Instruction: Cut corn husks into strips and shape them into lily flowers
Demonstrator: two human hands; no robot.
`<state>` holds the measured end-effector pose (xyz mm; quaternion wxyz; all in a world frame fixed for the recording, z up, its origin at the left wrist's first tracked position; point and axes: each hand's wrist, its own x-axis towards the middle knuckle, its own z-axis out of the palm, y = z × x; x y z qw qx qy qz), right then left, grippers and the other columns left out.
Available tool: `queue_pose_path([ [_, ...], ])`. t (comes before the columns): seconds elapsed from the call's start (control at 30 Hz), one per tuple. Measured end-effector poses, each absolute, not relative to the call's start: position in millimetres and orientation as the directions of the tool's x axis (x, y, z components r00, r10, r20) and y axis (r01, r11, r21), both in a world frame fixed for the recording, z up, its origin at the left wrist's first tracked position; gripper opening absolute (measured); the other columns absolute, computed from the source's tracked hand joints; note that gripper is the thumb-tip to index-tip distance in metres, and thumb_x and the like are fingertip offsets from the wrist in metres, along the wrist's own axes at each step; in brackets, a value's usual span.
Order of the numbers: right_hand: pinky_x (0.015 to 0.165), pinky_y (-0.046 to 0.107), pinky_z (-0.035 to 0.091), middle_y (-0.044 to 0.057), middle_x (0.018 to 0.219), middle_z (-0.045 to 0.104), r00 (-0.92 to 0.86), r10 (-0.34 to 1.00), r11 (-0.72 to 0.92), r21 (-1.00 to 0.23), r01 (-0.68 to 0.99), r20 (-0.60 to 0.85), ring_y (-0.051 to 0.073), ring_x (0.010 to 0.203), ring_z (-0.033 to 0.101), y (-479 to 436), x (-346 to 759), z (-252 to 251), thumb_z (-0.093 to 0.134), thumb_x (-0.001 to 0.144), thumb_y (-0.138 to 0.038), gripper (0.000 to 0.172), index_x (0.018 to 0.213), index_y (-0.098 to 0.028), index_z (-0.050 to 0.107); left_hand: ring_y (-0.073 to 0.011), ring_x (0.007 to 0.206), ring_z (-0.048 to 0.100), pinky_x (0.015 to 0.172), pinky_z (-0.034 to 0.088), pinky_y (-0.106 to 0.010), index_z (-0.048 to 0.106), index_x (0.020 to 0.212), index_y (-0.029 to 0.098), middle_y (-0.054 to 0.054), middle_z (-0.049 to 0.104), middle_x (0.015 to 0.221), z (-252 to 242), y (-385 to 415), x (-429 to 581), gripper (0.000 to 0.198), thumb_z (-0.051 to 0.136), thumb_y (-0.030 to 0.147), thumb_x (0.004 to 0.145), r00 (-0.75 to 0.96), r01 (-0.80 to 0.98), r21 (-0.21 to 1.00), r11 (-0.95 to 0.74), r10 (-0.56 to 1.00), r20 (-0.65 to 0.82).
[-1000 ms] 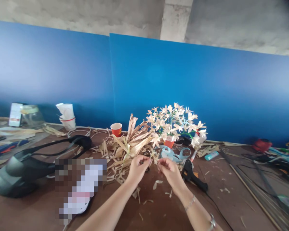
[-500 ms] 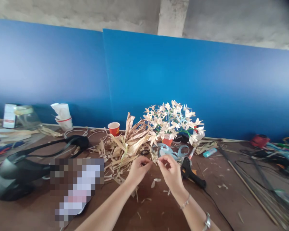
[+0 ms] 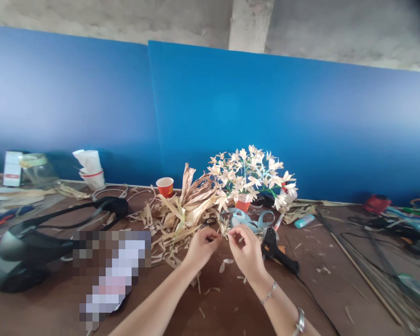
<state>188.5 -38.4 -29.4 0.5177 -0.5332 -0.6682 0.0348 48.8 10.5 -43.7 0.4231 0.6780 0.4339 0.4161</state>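
Note:
My left hand and my right hand hover close together over the brown table, thumbs and fingertips pinched. Whatever lies in the pinches is too small to make out; pale husk strips show behind the gap between them. Just beyond my left hand spreads a heap of dried corn husks. Past my right hand, many cream husk flowers on green and blue stems rise above red paper cups. A black hot glue gun lies to the right of my right hand, near a coil of light blue ribbon.
A red paper cup stands behind the husks. To the left are a black headset and a blurred-out phone. Long thin sticks and tangled cables lie at the right. A blue partition closes off the back.
My right hand has shifted very slightly left, its fingers still pinched. My left hand stays almost in place. Nothing on the table has visibly moved.

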Motion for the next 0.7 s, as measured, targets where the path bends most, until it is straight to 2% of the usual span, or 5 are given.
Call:
queue_pose_path([
  [0.7,0.061,0.025,0.044,0.002,0.074,0.057,0.066,0.732,0.435,-0.540,0.720,0.678,0.014,0.063,0.053,-39.8,187.5,-26.8,0.046,0.077,-0.010,0.013,0.073,-0.020,0.053,-0.0157,0.067,0.054,0.060,0.039,-0.023,0.063,0.063,0.016,-0.002,0.060,0.066,-43.0,9.9,47.9,0.017,0.058,0.031,0.069,0.288,0.277,0.898,-0.343,0.921,0.263],
])
